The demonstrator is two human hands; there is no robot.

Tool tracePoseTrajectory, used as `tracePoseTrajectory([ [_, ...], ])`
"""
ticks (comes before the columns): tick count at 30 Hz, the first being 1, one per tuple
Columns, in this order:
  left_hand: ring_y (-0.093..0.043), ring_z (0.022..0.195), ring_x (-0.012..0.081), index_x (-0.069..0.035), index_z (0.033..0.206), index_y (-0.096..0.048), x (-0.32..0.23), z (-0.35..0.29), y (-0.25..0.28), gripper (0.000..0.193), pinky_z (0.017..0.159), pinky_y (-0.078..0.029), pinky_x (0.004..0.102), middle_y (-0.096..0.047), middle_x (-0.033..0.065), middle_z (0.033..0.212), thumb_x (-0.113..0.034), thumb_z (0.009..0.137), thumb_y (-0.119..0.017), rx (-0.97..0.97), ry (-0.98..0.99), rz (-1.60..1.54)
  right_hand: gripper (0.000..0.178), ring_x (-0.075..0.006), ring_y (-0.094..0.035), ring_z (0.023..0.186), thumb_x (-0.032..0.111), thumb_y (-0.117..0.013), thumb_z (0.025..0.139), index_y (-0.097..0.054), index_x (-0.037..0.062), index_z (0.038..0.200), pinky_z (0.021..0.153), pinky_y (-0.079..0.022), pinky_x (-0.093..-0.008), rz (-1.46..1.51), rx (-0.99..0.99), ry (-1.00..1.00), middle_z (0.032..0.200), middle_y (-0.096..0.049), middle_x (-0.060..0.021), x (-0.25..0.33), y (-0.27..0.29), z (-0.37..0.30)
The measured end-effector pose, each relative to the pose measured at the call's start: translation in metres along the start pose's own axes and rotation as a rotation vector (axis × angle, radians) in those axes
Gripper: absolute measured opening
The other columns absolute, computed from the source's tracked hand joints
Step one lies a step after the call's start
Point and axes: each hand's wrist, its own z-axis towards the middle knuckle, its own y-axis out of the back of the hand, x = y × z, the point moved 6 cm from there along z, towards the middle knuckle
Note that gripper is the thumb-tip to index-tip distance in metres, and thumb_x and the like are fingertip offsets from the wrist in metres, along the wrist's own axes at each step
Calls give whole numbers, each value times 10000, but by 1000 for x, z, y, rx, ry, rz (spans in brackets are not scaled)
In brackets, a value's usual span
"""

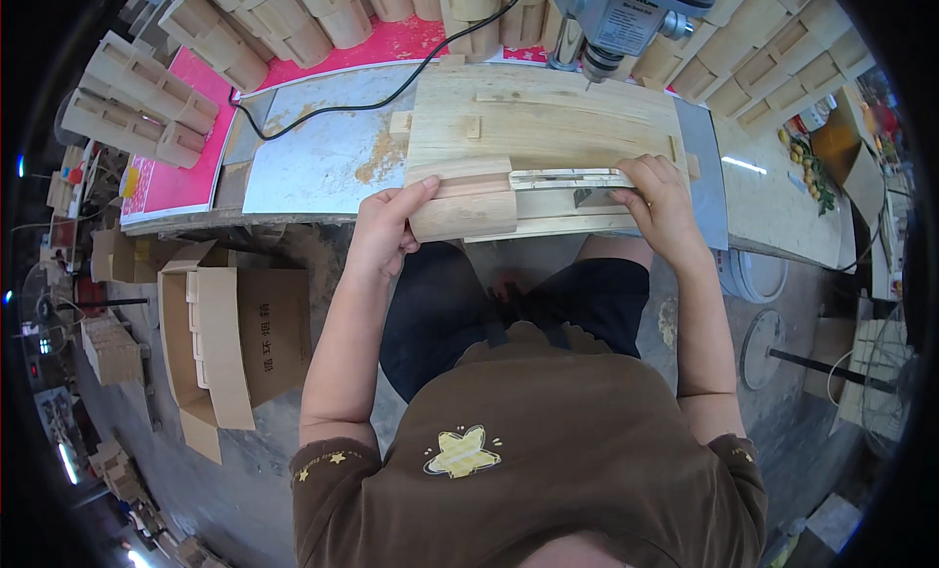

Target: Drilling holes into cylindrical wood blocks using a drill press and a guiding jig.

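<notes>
My left hand (383,224) is closed on the left end of a pale, rounded wooden block (465,214) with a groove along its upper side. Against the block's right end lies a narrow, light-coloured strip (567,179) with dark marks along it. My right hand (667,204) pinches the strip's far right end between thumb and fingers. Below the strip, a small grey metal piece (587,197) shows near my right thumb. Both block and strip lie along the near edge of a wooden board (543,128).
A drill press (631,21) stands behind the board, its bit pointing down. A black cable (342,110) curves over the bench at left. Stacks of grooved wooden blocks (293,25) line the back. An open cardboard box (230,343) stands on the floor at left.
</notes>
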Motion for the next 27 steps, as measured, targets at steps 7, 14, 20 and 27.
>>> tracePoseTrajectory([
  [7, -438, 495, 55, -5, 809, -584, 8, 6, -60, 318, 463, -368, 199, -549, 13, 631, -309, 829, -677, 296, 33, -218, 278, -309, -523, 833, 109, -681, 696, -580, 37, 945, 761, -413, -399, -10, -27, -13, 838, -561, -111, -1, 0, -3],
  [14, -534, 898, 216, 27, 1165, -522, 11, 2, -79, 532, 781, -464, 309, -548, 122, 1041, -160, 717, -739, 208, -702, 348, 361, -328, -531, 837, 70, -695, 682, -571, 25, 1017, 739, -412, -393, -54, -141, -43, 861, -567, -128, -23, 5, -9],
  [20, -437, 1064, 284, -105, 1259, -511, 10, 28, -109, 760, 895, -320, 424, -521, 103, 1104, -284, 582, -807, 12, -1041, 983, 533, -337, -558, 950, 83, -711, 697, -518, 85, 1194, 970, -377, -462, -117, -175, -116, 963, -601, -135, -68, 8, 8],
  [27, -450, 1030, 261, -153, 1207, -570, -1, 70, -115, 683, 884, -271, 417, -572, 25, 999, -298, 580, -800, -93, -982, 986, 659, -290, -526, 1099, 71, -715, 697, -435, 137, 1290, 1077, -226, -510, -34, -148, -224, 1081, -611, -92, -84, -3, 42],
])
